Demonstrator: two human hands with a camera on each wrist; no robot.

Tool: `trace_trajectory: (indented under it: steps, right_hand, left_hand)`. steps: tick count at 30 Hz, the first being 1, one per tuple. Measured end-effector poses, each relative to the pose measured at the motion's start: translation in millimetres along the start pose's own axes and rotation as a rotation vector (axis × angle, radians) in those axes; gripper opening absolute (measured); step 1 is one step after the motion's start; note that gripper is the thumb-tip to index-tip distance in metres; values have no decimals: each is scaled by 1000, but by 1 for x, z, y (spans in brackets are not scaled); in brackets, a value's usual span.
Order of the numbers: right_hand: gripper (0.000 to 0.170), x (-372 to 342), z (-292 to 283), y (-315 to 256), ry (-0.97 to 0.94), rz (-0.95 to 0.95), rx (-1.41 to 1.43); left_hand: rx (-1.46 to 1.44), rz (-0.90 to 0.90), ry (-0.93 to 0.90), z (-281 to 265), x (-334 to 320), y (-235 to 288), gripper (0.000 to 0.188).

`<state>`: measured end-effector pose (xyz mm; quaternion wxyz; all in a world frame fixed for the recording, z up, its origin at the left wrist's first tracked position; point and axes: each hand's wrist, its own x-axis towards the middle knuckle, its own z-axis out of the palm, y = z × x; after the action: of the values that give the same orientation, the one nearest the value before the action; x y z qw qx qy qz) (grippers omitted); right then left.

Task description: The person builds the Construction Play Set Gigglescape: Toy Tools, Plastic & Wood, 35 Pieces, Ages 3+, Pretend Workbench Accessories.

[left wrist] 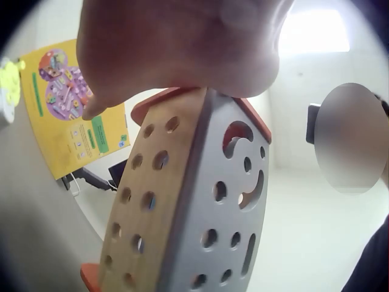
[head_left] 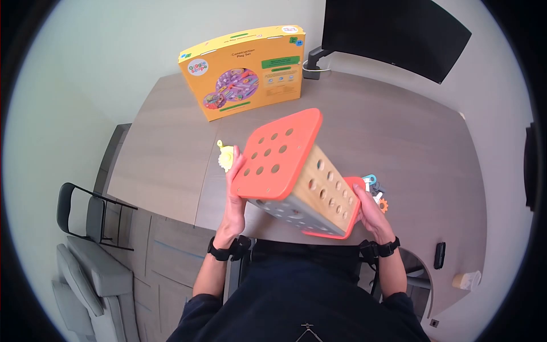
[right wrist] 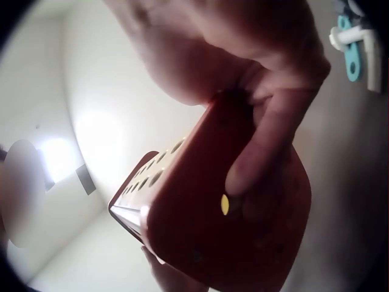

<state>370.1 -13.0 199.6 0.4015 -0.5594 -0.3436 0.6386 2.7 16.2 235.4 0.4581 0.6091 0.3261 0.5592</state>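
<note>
A long box with red end plates [head_left: 279,154], a wooden side [head_left: 327,185] and a grey side [left wrist: 222,201], all with holes, is held tilted above the table's front edge. My left hand [head_left: 232,199] grips the left red end plate at its edge. With the right hand [head_left: 373,214] I hold the other red end [right wrist: 200,213]; its fingers lie over that plate in the right wrist view. The left wrist view shows curved slots in the grey side. Some fingers of both hands are hidden behind the plates.
A yellow play-set box [head_left: 245,74] stands at the back of the table beside a monitor [head_left: 393,34]. A yellow toy piece [head_left: 226,157] lies left, small parts [head_left: 383,204] right. A black case [head_left: 439,255] and a cup [head_left: 467,280] are far right.
</note>
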Motion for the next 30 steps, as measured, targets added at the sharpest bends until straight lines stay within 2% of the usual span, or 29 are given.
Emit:
trace_trajectory:
  steps: [3,4,7,9,10,12,15,18,19,22,23,26,27,30]
  right_hand:
    - [73,-9,-3,2,-67,-7,102]
    - [77,-14,-3,-1,-86,-22,149]
    - [86,-33,9,-2,-44,-82,49]
    - [82,-35,18,3,30,-183,68]
    - [80,-37,20,5,66,-230,77]
    - [80,-44,20,9,-60,-242,143]
    - [78,-48,29,17,-200,-307,216]
    - [77,-50,28,20,-245,-296,152]
    - [77,-50,25,19,-248,-276,109]
    - [79,-60,36,21,-265,-244,108]
    - [86,-59,37,28,-336,-267,154]
    - [93,-73,53,40,-378,-306,210]
    - [106,-77,56,40,-426,-261,236]
    - [109,-88,67,42,-459,-223,289]
  left_hand:
    - [296,106,-7,-2,10,14,96]
    - [298,98,0,-4,10,12,93]
    - [314,83,54,-3,9,4,87]
    - [338,83,122,2,8,4,84]
    - [352,54,167,6,7,8,83]
    - [376,-10,265,14,5,15,83]
    - [481,-233,177,5,-10,17,70]
    - [502,-313,174,12,-21,9,60]
    - [494,-308,186,14,-21,6,51]
    - [419,-306,235,8,-16,-10,45]
    - [366,-281,260,5,-13,-17,44]
    - [219,-226,329,-2,9,-32,41]
    - [180,-217,338,-2,18,-33,41]
    - [172,-232,341,-7,34,-48,42]
